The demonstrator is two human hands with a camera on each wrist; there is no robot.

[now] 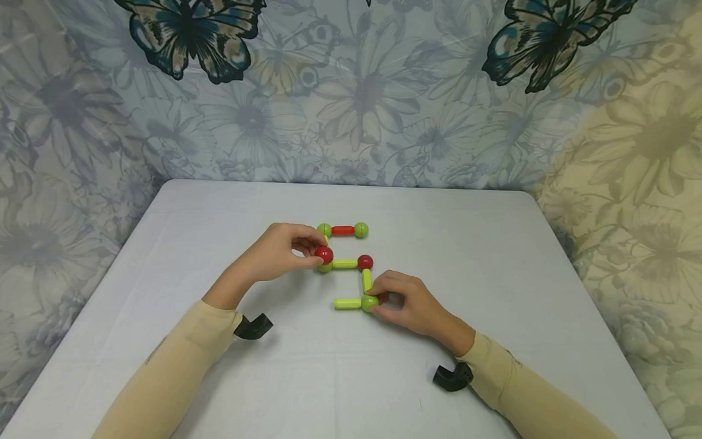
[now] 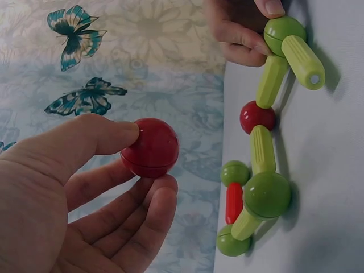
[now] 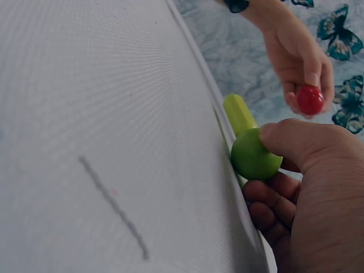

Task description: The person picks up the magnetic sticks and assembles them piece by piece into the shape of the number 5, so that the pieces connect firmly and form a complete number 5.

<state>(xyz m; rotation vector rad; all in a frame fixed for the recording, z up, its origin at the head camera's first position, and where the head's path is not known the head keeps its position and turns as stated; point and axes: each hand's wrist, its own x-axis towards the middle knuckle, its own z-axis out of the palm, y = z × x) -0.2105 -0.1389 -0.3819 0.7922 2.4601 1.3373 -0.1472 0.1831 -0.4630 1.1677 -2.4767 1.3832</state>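
Note:
A red ball (image 2: 151, 147) is pinched between the thumb and fingers of my left hand (image 1: 282, 253), raised over a chain of balls and rods on the table. My right hand (image 1: 411, 305) grips the green ball (image 1: 370, 303) at the chain's near corner. From that ball one yellow-green rod (image 1: 348, 303) points left, its free end showing a small metal disc in the left wrist view. Another yellow-green rod (image 1: 366, 280) leads up to a second red ball (image 1: 365, 262). Beyond it the chain bends left to a green ball (image 2: 266, 195) partly hidden under my left hand's ball.
At the chain's far end, a red rod (image 1: 342, 230) joins two green balls, one of them (image 1: 361, 230) at its right tip. The white-covered table (image 1: 263, 378) meets a flower-printed cloth backdrop (image 1: 362, 122) at its back edge. Black curved pieces (image 1: 253, 327) sit at both wrists.

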